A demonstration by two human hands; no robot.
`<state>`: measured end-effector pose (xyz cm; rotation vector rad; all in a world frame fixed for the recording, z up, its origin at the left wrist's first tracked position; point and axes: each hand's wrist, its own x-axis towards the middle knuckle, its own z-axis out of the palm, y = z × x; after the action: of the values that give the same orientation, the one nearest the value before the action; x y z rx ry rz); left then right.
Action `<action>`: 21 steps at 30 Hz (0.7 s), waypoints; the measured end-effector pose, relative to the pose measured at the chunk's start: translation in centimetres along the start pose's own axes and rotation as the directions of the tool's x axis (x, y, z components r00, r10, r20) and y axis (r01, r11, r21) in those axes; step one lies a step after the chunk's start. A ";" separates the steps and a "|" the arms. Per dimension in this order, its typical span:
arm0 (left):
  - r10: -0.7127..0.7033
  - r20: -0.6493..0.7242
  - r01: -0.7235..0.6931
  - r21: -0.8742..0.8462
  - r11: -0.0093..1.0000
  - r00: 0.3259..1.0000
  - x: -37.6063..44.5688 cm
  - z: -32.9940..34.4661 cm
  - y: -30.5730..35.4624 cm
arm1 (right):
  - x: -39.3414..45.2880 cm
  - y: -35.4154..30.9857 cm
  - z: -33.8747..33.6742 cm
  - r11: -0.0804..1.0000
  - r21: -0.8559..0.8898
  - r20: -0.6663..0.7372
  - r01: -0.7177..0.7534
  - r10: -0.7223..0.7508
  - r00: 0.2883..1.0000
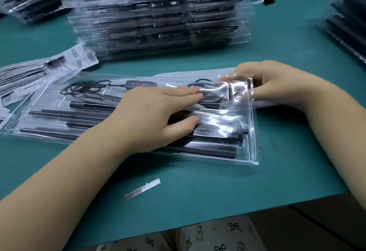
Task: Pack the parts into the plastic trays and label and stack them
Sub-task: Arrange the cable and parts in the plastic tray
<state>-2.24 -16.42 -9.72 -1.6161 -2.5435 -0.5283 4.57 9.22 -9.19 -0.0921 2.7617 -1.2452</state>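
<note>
Filled plastic tray [250, 132] lies long axis left-right on the tabletop [198, 187], left hand [158, 116] pressing flat on its middle, right hand [277, 84] pinching its far-right corner, nearer the stacked trays [158, 17] beyond.

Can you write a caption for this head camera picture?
Two hands, left and right, press a clear plastic tray of black parts closed on a green table.

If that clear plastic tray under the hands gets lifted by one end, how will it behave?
The clear plastic tray looks thin and long, so it would probably flex or sag. Its glossy surface may be slippery. The black rods inside add weight and might shift if tilted.
</note>
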 end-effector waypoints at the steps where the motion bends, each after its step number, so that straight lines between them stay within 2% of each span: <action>1: -0.003 0.009 0.003 0.006 1.000 1.000 0.0 0.0 0.0 | 0.0 0.1 0.2 1.000 0.004 -0.073 -0.008 0.008 0.997; 3: -0.009 0.026 0.009 0.011 1.000 1.000 0.1 0.0 0.1 | 0.0 -0.3 0.6 0.999 0.031 -0.200 -0.013 0.019 0.980; 5: -0.013 0.030 0.013 0.011 1.000 0.999 0.0 -0.1 0.0 | -0.1 -0.4 0.8 1.000 0.004 -0.232 0.009 -0.007 0.973; 9: -0.025 0.053 0.024 0.033 0.999 0.998 0.0 0.0 0.0 | -0.2 0.0 0.4 1.000 0.019 -0.104 -0.016 0.018 0.994; 12: -0.030 0.067 0.028 0.038 0.999 0.997 0.0 0.0 -0.1 | -0.2 0.2 -0.2 0.993 0.111 -0.017 -0.038 0.041 0.999; 15: -0.031 0.062 0.028 0.037 0.999 0.998 0.0 0.0 -0.1 | -0.1 0.5 -0.3 0.982 0.190 -0.126 -0.010 0.035 0.991; 17: -0.026 0.055 0.023 0.040 0.999 0.998 0.0 0.0 -0.2 | 0.0 0.8 -0.1 0.985 0.175 -0.216 -0.006 0.045 0.975; 19: -0.020 0.037 0.018 0.041 0.999 0.999 0.0 0.1 -0.2 | -0.1 1.0 -0.5 0.990 0.138 -0.181 -0.037 0.062 0.982; 21: -0.019 0.020 0.018 0.041 0.999 1.000 0.0 0.1 -0.1 | -0.2 1.0 -1.1 0.985 0.149 -0.050 -0.083 0.091 0.995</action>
<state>-2.35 -16.45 -9.84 -1.5945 -2.5688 -0.4603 4.64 10.74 -9.15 0.0765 2.6771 -1.4440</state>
